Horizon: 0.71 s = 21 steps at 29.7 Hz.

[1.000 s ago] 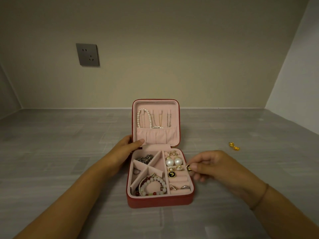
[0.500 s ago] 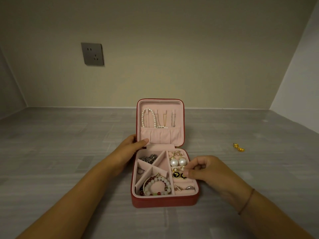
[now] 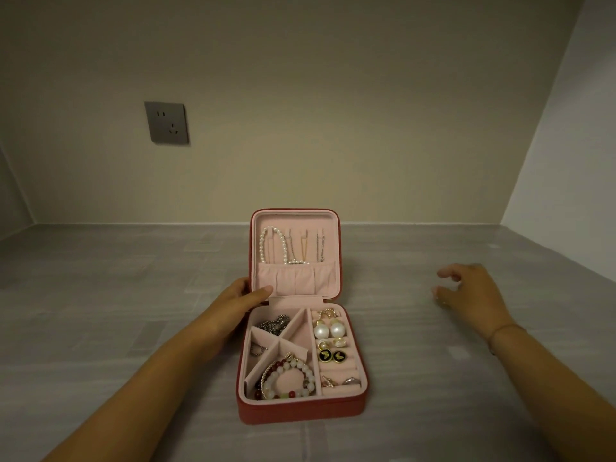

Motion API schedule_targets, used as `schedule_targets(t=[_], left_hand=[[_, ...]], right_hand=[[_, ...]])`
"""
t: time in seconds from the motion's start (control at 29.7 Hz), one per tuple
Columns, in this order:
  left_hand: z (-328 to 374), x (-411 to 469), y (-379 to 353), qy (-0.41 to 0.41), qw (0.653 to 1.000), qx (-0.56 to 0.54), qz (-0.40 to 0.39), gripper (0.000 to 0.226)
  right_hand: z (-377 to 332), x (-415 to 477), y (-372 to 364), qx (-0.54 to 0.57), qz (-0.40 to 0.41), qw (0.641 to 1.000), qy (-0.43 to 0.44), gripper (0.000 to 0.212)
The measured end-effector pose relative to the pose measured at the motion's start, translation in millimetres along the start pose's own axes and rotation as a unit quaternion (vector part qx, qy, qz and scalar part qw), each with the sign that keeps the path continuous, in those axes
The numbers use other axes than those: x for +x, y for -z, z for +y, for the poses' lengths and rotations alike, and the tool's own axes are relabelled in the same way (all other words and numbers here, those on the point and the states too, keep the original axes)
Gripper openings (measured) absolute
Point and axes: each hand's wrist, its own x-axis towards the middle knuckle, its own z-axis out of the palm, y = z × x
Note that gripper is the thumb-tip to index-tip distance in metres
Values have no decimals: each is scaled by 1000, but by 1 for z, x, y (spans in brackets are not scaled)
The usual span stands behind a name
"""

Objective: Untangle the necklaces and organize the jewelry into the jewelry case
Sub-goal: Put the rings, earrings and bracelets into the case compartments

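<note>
Left hand (image 3: 238, 296) grips the case (image 3: 300, 408), seemingly light and stiff, at the lid's left edge. Right hand (image 3: 473, 291) hovers loosely open over the surface (image 3: 100, 328).

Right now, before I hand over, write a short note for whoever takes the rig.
Left hand grips the lid of the open jewelry case by its left edge. Right hand reaches over the table to the right, fingers loosely curled, nothing visibly held.
Done: necklaces hang in the lid; bracelets and earrings sit in the compartments.
Likely left: check the table under the right hand for strays, then close the case.
</note>
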Motion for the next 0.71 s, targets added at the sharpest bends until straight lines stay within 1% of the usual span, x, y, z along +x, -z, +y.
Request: schedule_targets(t=[0.07, 0.13, 0.2, 0.3, 0.37, 0.44, 0.47, 0.54, 0.61, 0.67, 0.71], left_hand=[[0, 0, 0, 2, 1000, -1, 0, 43], [0, 0, 0, 4, 1000, -5, -1, 46], [-1, 1, 1, 5, 1000, -11, -2, 46], [-1, 1, 2, 4, 1000, -10, -2, 45], [-1, 1, 2, 2, 1000, -8, -3, 51], [-1, 1, 2, 1, 1000, -7, -6, 57], [0, 1, 2, 0, 1000, -7, -7, 57], [0, 2, 2, 0, 1000, -8, -7, 53], [0, 2, 2, 1, 1000, -7, -8, 51], [1, 1, 1, -1, 1000, -7, -9, 47], [1, 1, 2, -2, 1000, -8, -10, 45]], right_hand=[[20, 10, -5, -35, -33, 999, -9, 35], [26, 13, -12, -30, -60, 998, 0, 31], [28, 14, -20, -27, -48, 998, 12, 22], [28, 12, -25, -54, -3, 998, 38, 9], [21, 8, -21, -46, 22, 997, 59, 13], [-2, -3, -13, 16, 27, 996, 78, 24], [-18, -12, -9, 50, 19, 995, 87, 27], [-52, -36, -3, 109, -28, 988, 107, 27], [-79, -70, -2, 182, -118, 967, 131, 23], [-97, -100, -2, 200, -197, 947, 158, 21], [-101, -109, -4, 187, -212, 943, 173, 21]])
